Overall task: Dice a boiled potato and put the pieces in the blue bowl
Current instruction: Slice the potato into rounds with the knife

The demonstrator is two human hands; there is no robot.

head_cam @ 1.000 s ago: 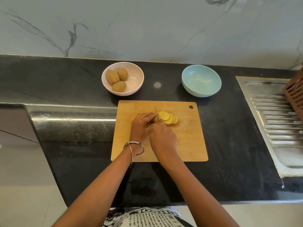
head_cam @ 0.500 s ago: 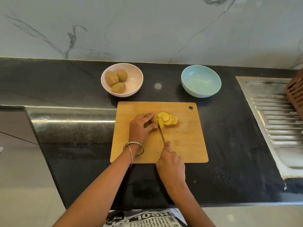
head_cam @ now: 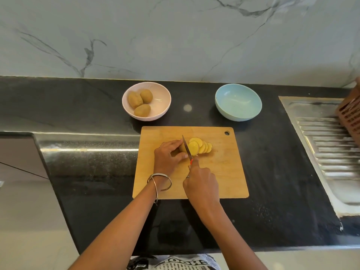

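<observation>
On the wooden cutting board [head_cam: 220, 178] my left hand [head_cam: 169, 154] grips the uncut end of a boiled potato [head_cam: 182, 148]. Several yellow round slices [head_cam: 200, 146] lie fanned out just right of it. My right hand [head_cam: 200, 183] holds a knife [head_cam: 187, 148] with a red handle; its blade stands across the potato between my left fingers and the slices. The blue bowl [head_cam: 238, 102] sits behind the board to the right and holds nothing.
A pink bowl [head_cam: 155, 112] with three whole potatoes stands behind the board's left corner. A steel sink drainboard [head_cam: 321, 145] lies at the right, with a brown slotted basket [head_cam: 350, 117] at the frame's edge. The black counter ends close to my body.
My right hand had pulled the knife back toward me half a second ago; now the blade is forward again, set across the potato beside the slices. My left hand has kept its hold.
</observation>
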